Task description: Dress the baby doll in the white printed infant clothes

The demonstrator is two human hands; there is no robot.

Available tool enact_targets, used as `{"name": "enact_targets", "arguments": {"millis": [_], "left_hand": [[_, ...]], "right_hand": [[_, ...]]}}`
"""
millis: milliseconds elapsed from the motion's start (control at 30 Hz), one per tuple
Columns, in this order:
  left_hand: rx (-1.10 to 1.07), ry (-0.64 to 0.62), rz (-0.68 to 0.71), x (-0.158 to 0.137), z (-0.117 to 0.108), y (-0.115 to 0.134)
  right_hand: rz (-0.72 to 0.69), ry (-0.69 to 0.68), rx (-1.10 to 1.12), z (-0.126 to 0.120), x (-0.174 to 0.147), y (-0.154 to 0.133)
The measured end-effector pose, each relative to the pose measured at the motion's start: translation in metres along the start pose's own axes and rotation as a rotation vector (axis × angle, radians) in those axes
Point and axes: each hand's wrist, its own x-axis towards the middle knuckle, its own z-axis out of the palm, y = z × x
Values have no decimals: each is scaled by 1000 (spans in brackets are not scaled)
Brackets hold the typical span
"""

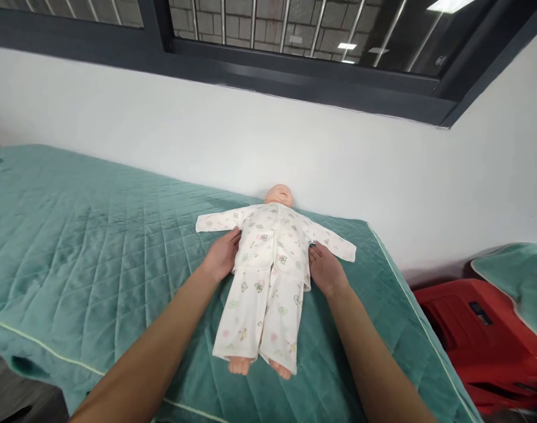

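Observation:
A baby doll [279, 194] lies on its back on a green quilted cover, arms spread and head toward the wall. It wears a white printed jacket [268, 238] and matching trousers [244, 305]; its bare feet show below the cuffs. My left hand [224, 254] rests along the left side of the jacket, just under the sleeve, fingers stretched out. On the opposite side my right hand [326, 267] lies against the jacket's edge below the other sleeve, its fingers slightly bent. Both hands look open; the fingertips are partly hidden by cloth.
The green quilted cover [96, 247] drapes over the bed, edged with pale piping. Behind it rises a white wall [171, 129] with a dark-framed window [295, 76] and metal bars. At the right stand red plastic stools [484, 329] with a green cloth [519, 279] on top.

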Motion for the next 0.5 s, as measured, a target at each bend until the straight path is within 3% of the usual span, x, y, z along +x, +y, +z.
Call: {"name": "enact_targets", "arguments": {"millis": [167,300,500], "left_hand": [[-105,-11,-203,34,22,4],[-127,-38,-197,47,29,5],[-95,-54,-206,73,33,5]], "right_hand": [[133,-45,74,32,22,0],[119,-40,116,41,30,-7],[92,-5,129,35,47,-12]]}}
